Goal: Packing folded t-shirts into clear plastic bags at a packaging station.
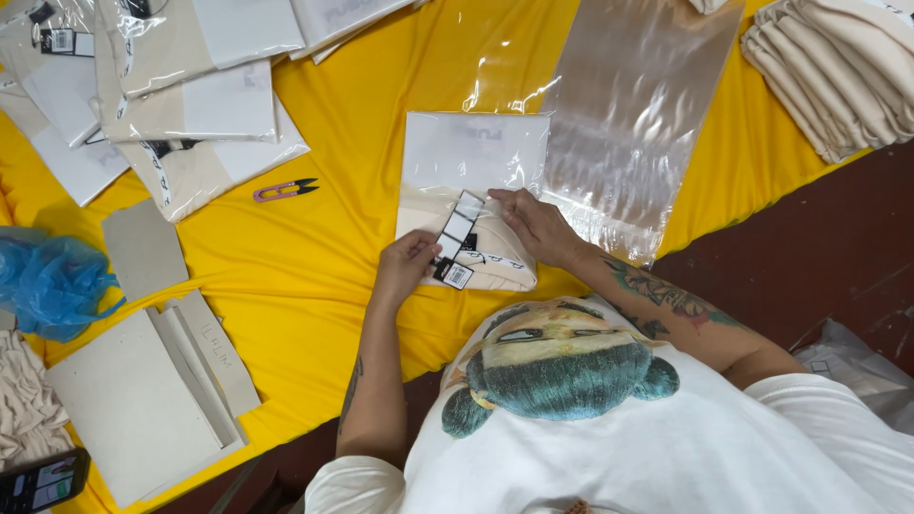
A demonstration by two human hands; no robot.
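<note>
- Yellow cloth [343,257]: covers the table; everything below lies on it.
- Clear bags [633,114]: a stack spread flat, just right of the garment.
- Packed garments [181,86]: bagged, overlapping at upper left.
- Cardboard sheets [143,400]: grey, stacked at lower left.
- Folded cloths [838,67]: cream pile at upper right.
- Garment [473,190]: folded, cream, with a white insert on top, at centre before the person.
- Right hand [538,224]: fingers curled, pressing on the garment's near edge.
- Left hand [407,262]: pinches the tags between thumb and fingers.
- Tags [457,243]: black-and-white strip lying across the garment's near corner.
- Snips [284,190]: pink, well left of the garment.
</note>
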